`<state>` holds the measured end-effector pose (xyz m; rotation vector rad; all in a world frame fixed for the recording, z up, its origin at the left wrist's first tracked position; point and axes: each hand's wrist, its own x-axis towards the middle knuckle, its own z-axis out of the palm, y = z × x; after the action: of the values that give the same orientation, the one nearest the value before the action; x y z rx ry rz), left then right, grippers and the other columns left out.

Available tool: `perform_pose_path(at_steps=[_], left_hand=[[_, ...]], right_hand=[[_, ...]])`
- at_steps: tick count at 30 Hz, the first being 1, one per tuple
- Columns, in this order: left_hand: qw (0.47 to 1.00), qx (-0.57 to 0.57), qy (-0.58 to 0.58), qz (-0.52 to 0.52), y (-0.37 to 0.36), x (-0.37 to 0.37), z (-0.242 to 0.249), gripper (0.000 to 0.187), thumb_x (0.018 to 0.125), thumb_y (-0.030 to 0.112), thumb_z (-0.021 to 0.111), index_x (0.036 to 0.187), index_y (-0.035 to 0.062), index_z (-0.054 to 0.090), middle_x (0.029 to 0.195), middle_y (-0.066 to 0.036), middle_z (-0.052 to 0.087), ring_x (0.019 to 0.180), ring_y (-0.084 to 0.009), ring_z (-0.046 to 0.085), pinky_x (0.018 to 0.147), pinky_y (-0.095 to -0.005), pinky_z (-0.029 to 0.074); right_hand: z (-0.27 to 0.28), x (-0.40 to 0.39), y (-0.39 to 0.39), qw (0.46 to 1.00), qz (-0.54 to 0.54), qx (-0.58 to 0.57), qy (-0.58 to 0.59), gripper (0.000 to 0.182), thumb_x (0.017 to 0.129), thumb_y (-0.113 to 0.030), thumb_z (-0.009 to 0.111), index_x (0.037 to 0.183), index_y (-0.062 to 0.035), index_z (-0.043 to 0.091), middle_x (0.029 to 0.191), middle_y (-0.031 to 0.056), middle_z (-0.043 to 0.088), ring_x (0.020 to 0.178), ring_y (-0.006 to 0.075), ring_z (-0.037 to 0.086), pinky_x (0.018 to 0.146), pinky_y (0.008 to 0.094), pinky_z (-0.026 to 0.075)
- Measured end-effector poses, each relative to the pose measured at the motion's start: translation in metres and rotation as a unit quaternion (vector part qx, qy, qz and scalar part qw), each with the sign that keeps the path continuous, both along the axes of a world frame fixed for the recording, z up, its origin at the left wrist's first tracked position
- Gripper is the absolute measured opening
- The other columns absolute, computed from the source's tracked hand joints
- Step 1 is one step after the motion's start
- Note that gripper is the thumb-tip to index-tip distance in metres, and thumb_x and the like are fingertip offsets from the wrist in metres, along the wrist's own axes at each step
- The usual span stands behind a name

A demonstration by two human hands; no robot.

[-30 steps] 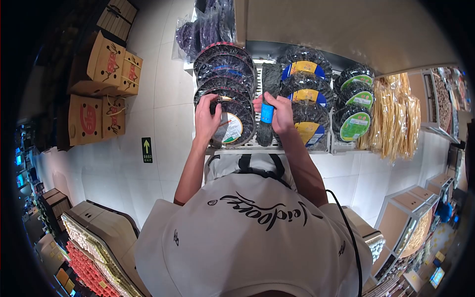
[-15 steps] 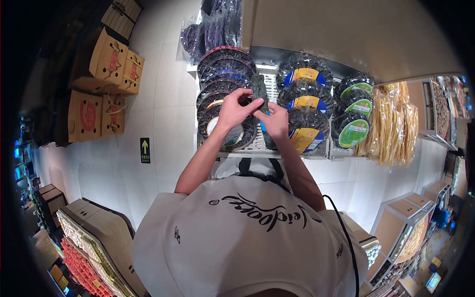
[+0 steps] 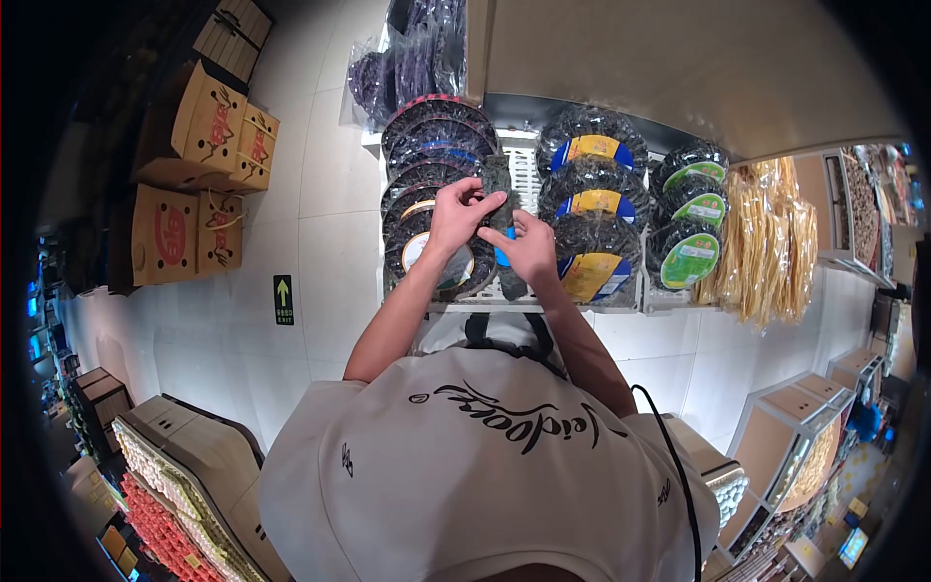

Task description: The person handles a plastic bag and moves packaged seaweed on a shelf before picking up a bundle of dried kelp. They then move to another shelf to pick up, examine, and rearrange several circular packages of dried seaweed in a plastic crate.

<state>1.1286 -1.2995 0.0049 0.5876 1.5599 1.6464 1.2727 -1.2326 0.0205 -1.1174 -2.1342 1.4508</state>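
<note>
A dark, wrinkled pack that looks like dried seaweed [image 3: 497, 177] stands nearly edge-on over the white slotted shelf [image 3: 524, 165], with a blue patch on its near half. My left hand [image 3: 454, 218] is closed on its left side, thumb and fingers pinching around its upper middle. Lower down, my right hand [image 3: 530, 250] is closed on the right side by the blue patch, its thumb across the pack. Left of it overlaps a row of round dark packs [image 3: 436, 145], the nearest with a white round label. To the right are round packs with yellow-and-blue labels [image 3: 593, 204].
Green-labelled round packs [image 3: 690, 254] and bags of yellowish sticks [image 3: 766, 242] continue the display rightward. Purple-dark bags [image 3: 417, 68] sit at its far left. A beige panel [image 3: 659, 68] overhangs the back. Cardboard boxes [image 3: 208, 126] stand to the left near a floor exit sign [image 3: 282, 300].
My right hand has shifted slightly left and down along the pack, with its fingers rearranged. More of the pack's near end and blue patch now shows. My left hand has barely moved.
</note>
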Motion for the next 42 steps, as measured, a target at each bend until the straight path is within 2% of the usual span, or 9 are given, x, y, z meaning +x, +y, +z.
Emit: perform_pose_path(at_steps=[4, 10, 16, 19, 22, 25, 28, 37, 42], left_hand=[[0.998, 0.003, 0.053, 0.018, 0.001, -0.004, -0.009, 0.029, 0.079, 0.023, 0.086, 0.083, 0.0013, 0.068, 0.071, 0.004, 0.059, 0.061, -0.0013, 0.045, 0.053, -0.02, 0.036], [0.998, 0.003, 0.063, 0.012, 0.0, -0.002, 0.011, 0.032, 0.077, 0.025, 0.086, 0.074, 0.0033, 0.063, 0.065, 0.006, 0.05, 0.061, -0.0023, 0.042, 0.053, -0.0216, 0.034], [0.996, 0.038, 0.079, 0.004, 0.002, -0.002, -0.005, 0.024, 0.08, 0.02, 0.083, 0.076, 0.0023, 0.067, 0.067, 0.005, 0.057, 0.062, -0.0012, 0.045, 0.053, -0.0219, 0.035], [0.996, 0.0, 0.081, -0.03, -0.002, -0.002, 0.016, 0.02, 0.081, 0.016, 0.082, 0.089, 0.0012, 0.072, 0.077, 0.004, 0.064, 0.066, -0.0012, 0.048, 0.058, -0.0201, 0.039], [0.998, 0.047, 0.017, -0.039, 0.002, -0.002, 0.024, 0.026, 0.084, 0.009, 0.079, 0.107, 0.0, 0.07, 0.09, 0.003, 0.068, 0.078, -0.0022, 0.057, 0.071, -0.0193, 0.047], [0.997, 0.069, -0.019, -0.007, 0.005, -0.002, 0.035, 0.03, 0.085, 0.007, 0.078, 0.113, 0.0001, 0.068, 0.095, 0.002, 0.068, 0.084, -0.0032, 0.06, 0.075, -0.0202, 0.049], [0.998, 0.061, 0.003, -0.021, 0.01, -0.008, 0.02, 0.035, 0.08, 0.012, 0.083, 0.111, -0.0002, 0.071, 0.094, 0.003, 0.067, 0.077, -0.0018, 0.052, 0.07, -0.0186, 0.045], [0.99, 0.06, 0.125, -0.019, 0.006, -0.002, 0.033, 0.028, 0.079, 0.014, 0.083, 0.1, -0.0004, 0.072, 0.084, 0.003, 0.067, 0.077, -0.0038, 0.055, 0.07, -0.0213, 0.047], [0.991, 0.066, 0.112, -0.012, 0.007, -0.002, 0.029, 0.026, 0.08, 0.014, 0.083, 0.098, -0.0017, 0.072, 0.085, -0.001, 0.07, 0.079, -0.0044, 0.059, 0.072, -0.0227, 0.048]], right_hand=[[-0.025, 0.008, -0.002, 0.99, 0.02, -0.105, 0.096, 0.042, 0.076, -0.032, 0.088, 0.08, 0.0008, 0.062, 0.069, 0.0033, 0.065, 0.061, 0.0062, 0.052, 0.058, 0.0302, 0.047], [-0.048, 0.021, -0.001, 0.982, 0.07, -0.158, 0.072, 0.037, 0.079, -0.031, 0.086, 0.079, -0.0006, 0.064, 0.065, -0.0001, 0.06, 0.06, 0.0045, 0.048, 0.055, 0.0271, 0.043], [-0.039, 0.02, -0.005, 0.977, 0.059, -0.191, 0.08, 0.034, 0.08, -0.026, 0.085, 0.074, -0.0006, 0.062, 0.063, -0.0015, 0.058, 0.061, 0.0027, 0.045, 0.053, 0.0261, 0.04], [-0.045, 0.023, 0.003, 0.99, 0.047, -0.124, 0.054, 0.032, 0.08, -0.023, 0.086, 0.073, -0.0009, 0.063, 0.062, -0.0022, 0.057, 0.06, 0.0026, 0.044, 0.053, 0.026, 0.04], [-0.043, 0.022, -0.001, 0.982, 0.018, -0.154, 0.112, 0.032, 0.079, -0.022, 0.086, 0.072, -0.0009, 0.063, 0.06, -0.0022, 0.056, 0.059, 0.0027, 0.044, 0.052, 0.0266, 0.039], [-0.058, 0.023, -0.001, 0.99, 0.027, -0.122, 0.071, 0.03, 0.078, -0.021, 0.086, 0.075, -0.0004, 0.065, 0.063, -0.0012, 0.06, 0.059, 0.0026, 0.046, 0.053, 0.0265, 0.041], [-0.06, 0.026, -0.004, 0.986, 0.026, -0.139, 0.09, 0.028, 0.078, -0.019, 0.086, 0.079, 0.0, 0.067, 0.065, 0.0001, 0.063, 0.06, 0.0026, 0.047, 0.054, 0.0265, 0.042], [-0.054, 0.027, -0.009, 0.986, 0.023, -0.138, 0.088, 0.026, 0.078, -0.018, 0.086, 0.086, 0.0011, 0.07, 0.07, 0.0017, 0.067, 0.063, 0.0032, 0.051, 0.057, 0.0274, 0.045], [-0.046, 0.025, -0.014, 0.982, 0.02, -0.156, 0.1, 0.026, 0.078, -0.017, 0.086, 0.088, 0.001, 0.07, 0.072, 0.0021, 0.068, 0.064, 0.003, 0.052, 0.058, 0.0271, 0.046]])
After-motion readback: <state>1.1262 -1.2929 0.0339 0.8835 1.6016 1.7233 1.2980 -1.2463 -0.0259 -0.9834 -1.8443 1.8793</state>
